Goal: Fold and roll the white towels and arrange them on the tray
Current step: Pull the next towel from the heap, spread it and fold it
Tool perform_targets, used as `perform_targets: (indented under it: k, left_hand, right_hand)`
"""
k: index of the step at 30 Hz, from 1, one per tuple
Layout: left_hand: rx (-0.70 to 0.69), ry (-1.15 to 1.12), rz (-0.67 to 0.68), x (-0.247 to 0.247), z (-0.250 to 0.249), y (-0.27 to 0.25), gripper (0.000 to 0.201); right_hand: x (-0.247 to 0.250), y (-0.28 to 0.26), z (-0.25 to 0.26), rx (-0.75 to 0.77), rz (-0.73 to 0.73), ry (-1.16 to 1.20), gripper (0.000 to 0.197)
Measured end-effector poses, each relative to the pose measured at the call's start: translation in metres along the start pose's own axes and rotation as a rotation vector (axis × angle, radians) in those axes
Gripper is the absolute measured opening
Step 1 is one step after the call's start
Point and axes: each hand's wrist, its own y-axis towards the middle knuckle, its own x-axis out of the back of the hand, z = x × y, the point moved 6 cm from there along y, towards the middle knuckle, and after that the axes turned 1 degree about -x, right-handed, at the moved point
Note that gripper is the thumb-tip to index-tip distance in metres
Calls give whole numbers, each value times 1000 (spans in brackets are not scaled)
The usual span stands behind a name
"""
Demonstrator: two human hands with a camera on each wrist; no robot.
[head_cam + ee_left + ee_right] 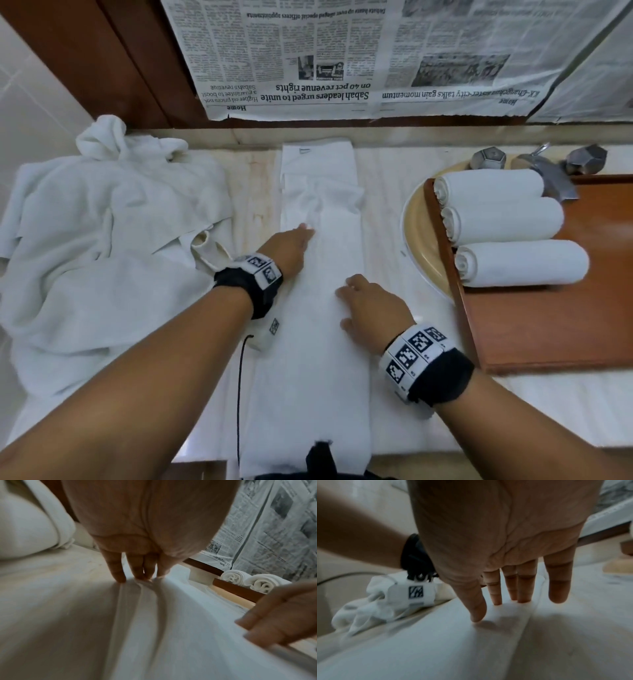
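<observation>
Towel (pixel 318 308) under both flat hands

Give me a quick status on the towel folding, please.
Both hands flat on folded towel. Three rolled towels on tray. Nothing in the way.

Three rolled towels (pixel 503 226), one tray (pixel 548 325), two hands (pixel 370 308).

Folded towel (pixel 322 274) under both palms: matt white cloth, soft. Tray (pixel 548 325) right of hands: glossy brown wood. Countertop (pixel 387 192): smooth pale stone. Faucet (pixel 544 171): dull metal. Newspaper (pixel 342 58) beyond: matt paper.
</observation>
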Motion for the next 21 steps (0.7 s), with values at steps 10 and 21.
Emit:
perform_targets:
  k: [10,21]
  left_hand:
    - [405,-228,-283,-31,40,-57,27]
    - [476,-246,-175,-60,21,-70,43]
  right_hand:
    - [-8,-10,0,45,-12,-59,18]
    - [-7,-23,-11,28,-113,19,52]
